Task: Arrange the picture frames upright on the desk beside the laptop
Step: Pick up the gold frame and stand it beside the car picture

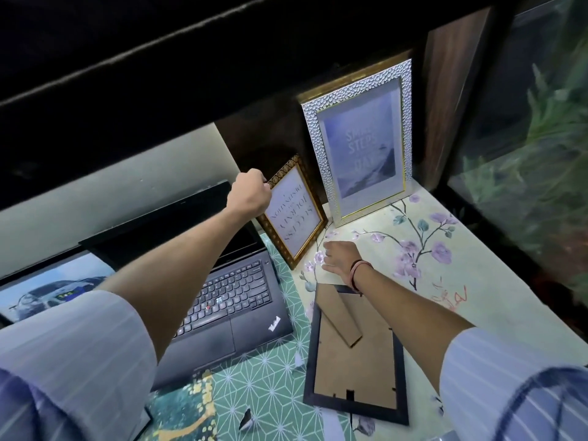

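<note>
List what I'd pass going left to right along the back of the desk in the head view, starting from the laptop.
Laptop → left hand gripping the small gold frame at its top corner → large silver frame, standing upright → dark wooden panel.

Three picture frames on the desk, right of the laptop (229,300)

A tall silver frame (359,138) stands upright at upper centre, leaning on the dark back panel. Just left of it, a smaller gold-patterned frame (294,214) stands with its printed text upside down. A black frame (356,354) lies face down at lower centre, its brown backing and stand showing.
</note>
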{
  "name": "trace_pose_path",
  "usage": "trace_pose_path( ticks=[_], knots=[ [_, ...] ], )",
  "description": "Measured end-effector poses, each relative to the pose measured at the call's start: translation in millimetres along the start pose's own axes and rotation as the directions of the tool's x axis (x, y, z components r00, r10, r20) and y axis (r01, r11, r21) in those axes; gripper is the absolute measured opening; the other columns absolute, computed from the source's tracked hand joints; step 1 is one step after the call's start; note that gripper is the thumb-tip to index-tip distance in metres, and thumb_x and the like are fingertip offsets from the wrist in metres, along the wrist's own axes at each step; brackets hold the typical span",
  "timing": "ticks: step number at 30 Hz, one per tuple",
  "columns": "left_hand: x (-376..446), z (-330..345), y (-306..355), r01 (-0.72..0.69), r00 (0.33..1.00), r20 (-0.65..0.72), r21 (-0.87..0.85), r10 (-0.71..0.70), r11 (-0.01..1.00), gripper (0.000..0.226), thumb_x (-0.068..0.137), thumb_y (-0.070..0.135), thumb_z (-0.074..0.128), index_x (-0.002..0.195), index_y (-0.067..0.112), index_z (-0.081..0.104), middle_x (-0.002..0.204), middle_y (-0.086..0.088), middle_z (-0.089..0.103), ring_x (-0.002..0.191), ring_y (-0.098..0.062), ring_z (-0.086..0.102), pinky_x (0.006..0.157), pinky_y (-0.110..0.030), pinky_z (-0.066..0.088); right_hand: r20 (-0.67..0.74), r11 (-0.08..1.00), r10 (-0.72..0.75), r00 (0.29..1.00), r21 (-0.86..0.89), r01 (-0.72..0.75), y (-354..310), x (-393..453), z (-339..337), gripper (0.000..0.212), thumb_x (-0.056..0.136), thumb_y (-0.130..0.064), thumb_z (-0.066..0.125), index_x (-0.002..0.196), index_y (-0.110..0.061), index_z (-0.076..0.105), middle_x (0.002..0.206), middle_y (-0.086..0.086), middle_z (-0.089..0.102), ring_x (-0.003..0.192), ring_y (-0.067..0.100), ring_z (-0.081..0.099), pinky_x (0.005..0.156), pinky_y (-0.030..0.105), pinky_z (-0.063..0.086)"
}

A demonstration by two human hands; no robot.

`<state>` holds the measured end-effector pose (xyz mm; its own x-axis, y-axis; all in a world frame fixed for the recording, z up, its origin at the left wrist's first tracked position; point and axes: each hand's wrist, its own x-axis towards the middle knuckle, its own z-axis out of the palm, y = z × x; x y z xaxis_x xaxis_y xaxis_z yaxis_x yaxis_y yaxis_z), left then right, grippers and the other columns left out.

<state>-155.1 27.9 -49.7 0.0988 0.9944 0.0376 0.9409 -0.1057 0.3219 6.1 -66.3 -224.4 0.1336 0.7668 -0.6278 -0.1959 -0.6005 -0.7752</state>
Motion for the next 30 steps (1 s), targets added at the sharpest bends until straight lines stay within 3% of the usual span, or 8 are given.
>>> trace_pose_path(
  ticks=[2, 6, 9, 12, 15, 19, 24, 30],
  knots=[
    [-2, -3, 0, 0.032, 0.999, 0.005, -0.041, -0.032, 0.999, 0.026, 0.096, 0.014, 0.05, 0.096, 0.0, 0.071, 0.096, -0.015, 0.07, 0.087, -0.031, 0.068, 0.075, -0.04, 0.058, 0.028, 0.989, 0.046, 0.999, 0.137, -0.05, -1, 0, 4, 0.005, 0.094, -0.013, 0.056, 0.092, -0.015, 0.06, 0.082, 0.007, 0.052, 0.074, 0.022, 0.056, 0.097, 0.045, 0.054],
    [-7, -10, -8, 0.1, 0.995, 0.033, -0.096, -0.097, 0.99, 0.027, 0.088, 0.008, 0.047, 0.083, -0.003, 0.071, 0.089, -0.016, 0.071, 0.082, -0.032, 0.069, 0.064, -0.036, 0.055, 0.047, 0.946, 0.123, 0.991, 0.297, -0.132, 1, -5, 12, 0.049, 0.096, -0.026, 0.056, 0.131, 0.009, 0.051, 0.075, 0.012, 0.052, 0.064, 0.023, 0.048, 0.098, 0.049, 0.053],
    [-11, -16, -23, 0.181, 0.983, 0.057, -0.167, -0.173, 0.969, 0.027, 0.088, 0.01, 0.05, 0.081, -0.005, 0.071, 0.086, -0.016, 0.073, 0.078, -0.028, 0.068, 0.06, -0.037, 0.053, 0.101, 0.913, 0.13, 0.986, 0.375, -0.159, 3, -11, 14, 0.036, 0.099, -0.017, 0.05, 0.13, 0.0, 0.057, 0.105, 0.019, 0.071, 0.08, 0.027, 0.066, 0.071, 0.043, 0.058],
    [-25, -22, -40, 0.261, 0.964, 0.132, -0.278, -0.233, 0.924, 0.026, 0.087, 0.009, 0.053, 0.079, -0.007, 0.072, 0.075, -0.01, 0.065, 0.069, -0.022, 0.058, 0.06, -0.033, 0.047, 0.099, 0.87, 0.102, 0.99, 0.473, -0.137, 5, -12, 10, 0.029, 0.1, -0.007, 0.048, 0.126, -0.001, 0.059, 0.107, 0.016, 0.07, 0.09, 0.028, 0.067, 0.073, 0.044, 0.058],
    [-56, -33, -58, 0.315, 0.939, 0.266, -0.404, -0.219, 0.859, 0.024, 0.09, 0.003, 0.054, 0.076, -0.006, 0.072, 0.069, -0.01, 0.061, 0.065, -0.021, 0.057, 0.06, -0.028, 0.048, 0.117, 0.906, 0.042, 0.992, 0.415, -0.087, 2, -25, 1, 0.026, 0.1, -0.007, 0.049, 0.123, -0.005, 0.062, 0.115, 0.013, 0.07, 0.097, 0.026, 0.068, 0.077, 0.042, 0.058],
    [-112, -51, -96, 0.41, 0.903, 0.361, -0.564, -0.232, 0.717, 0.028, 0.089, -0.015, 0.047, 0.098, -0.007, 0.072, 0.068, -0.003, 0.067, 0.056, -0.009, 0.062, 0.052, -0.019, 0.05, 0.182, 0.962, -0.055, 0.982, 0.274, 0.003, -12, -45, 7, 0.03, 0.101, -0.008, 0.048, 0.127, -0.003, 0.06, 0.122, 0.014, 0.069, 0.106, 0.03, 0.067, 0.081, 0.041, 0.057],
    [-180, -66, -173, 0.488, 0.87, 0.376, -0.746, -0.319, 0.452, 0.025, 0.1, 0.0, 0.052, 0.114, 0.004, 0.072, 0.096, -0.005, 0.076, 0.088, -0.022, 0.067, 0.086, -0.042, 0.054, 0.277, 0.99, -0.138, 0.951, 0.065, 0.125, -34, -85, 67, 0.022, 0.101, -0.006, 0.049, 0.113, -0.007, 0.067, 0.11, 0.014, 0.071, 0.088, 0.026, 0.066, 0.076, 0.036, 0.051],
    [-273, -94, -308, 0.455, 0.773, 0.341, -0.886, -0.535, 0.092, 0.027, 0.104, -0.001, 0.042, 0.1, 0.013, 0.065, 0.07, 0.002, 0.069, 0.07, -0.018, 0.056, 0.067, -0.034, 0.049, 0.479, 0.897, -0.241, 0.844, -0.221, 0.382, -58, -136, 234, 0.017, 0.096, -0.013, 0.061, 0.108, -0.011, 0.073, 0.109, 0.013, 0.076, 0.099, 0.032, 0.073, 0.089, 0.05, 0.059]
  ],
)
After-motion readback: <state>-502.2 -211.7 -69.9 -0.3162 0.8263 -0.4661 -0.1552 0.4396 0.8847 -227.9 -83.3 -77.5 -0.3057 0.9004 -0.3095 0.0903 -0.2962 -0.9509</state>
